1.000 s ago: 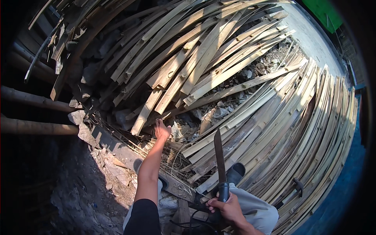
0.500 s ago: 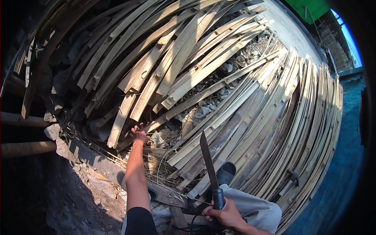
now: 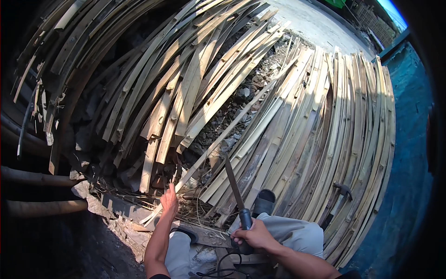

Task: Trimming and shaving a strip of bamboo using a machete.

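Right hand [image 3: 253, 234] grips machete [image 3: 235, 188]; left hand [image 3: 169, 201], grip partly hidden, apparently closed on bamboo strip [image 3: 209, 154]. Open gap between strip and blade edge.

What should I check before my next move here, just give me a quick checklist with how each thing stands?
1. Knife gripped: ok, right hand is closed around its handle.
2. Strip in hand: ok, left hand holds it near its lower end.
3. Blade away from left hand: ok, they are apart.
4. Strip's far end free of the pile: cannot tell, it blends into the other pieces.
5. Hammer out of the way: ok, it lies on the pile, apart from both hands.
6. Blade's sharpness: cannot tell.
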Demonstrator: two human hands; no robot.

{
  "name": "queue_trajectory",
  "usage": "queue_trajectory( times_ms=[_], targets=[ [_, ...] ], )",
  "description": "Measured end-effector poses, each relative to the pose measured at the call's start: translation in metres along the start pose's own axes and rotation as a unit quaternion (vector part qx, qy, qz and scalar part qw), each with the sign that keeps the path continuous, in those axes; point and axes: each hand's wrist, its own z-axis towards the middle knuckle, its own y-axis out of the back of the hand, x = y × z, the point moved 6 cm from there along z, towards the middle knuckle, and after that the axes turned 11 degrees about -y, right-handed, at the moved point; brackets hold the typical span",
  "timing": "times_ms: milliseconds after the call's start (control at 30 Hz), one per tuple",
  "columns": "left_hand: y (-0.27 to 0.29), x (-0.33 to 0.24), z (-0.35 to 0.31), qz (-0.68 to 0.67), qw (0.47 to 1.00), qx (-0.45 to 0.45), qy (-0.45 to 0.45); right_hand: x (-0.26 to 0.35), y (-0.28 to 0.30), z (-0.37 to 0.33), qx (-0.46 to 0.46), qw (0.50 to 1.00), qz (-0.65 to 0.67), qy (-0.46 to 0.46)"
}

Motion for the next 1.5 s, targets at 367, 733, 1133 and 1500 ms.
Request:
queue_trajectory(
  times_ms=[367, 733, 1133, 1500],
  targets=[
    [0.149, -0.052, -0.038, -0.045, 0.984, 0.154, 0.075, 0.026, 0.031, -0.016, -0.002, 0.989, 0.104, 0.104],
    [0.316, -0.153, -0.084, 0.093, 0.987, -0.118, 0.057, 0.056, 0.061, -0.03, 0.015, 0.952, 0.244, 0.185],
    [0.458, -0.201, -0.225, 0.437, 0.841, -0.315, -0.05, 0.077, 0.058, -0.04, 0.093, 0.912, 0.312, 0.248],
    [0.457, -0.209, -0.458, 0.46, 0.823, -0.332, -0.02, 0.053, 0.022, -0.003, 0.008, 0.93, 0.327, 0.169]
  ],
)
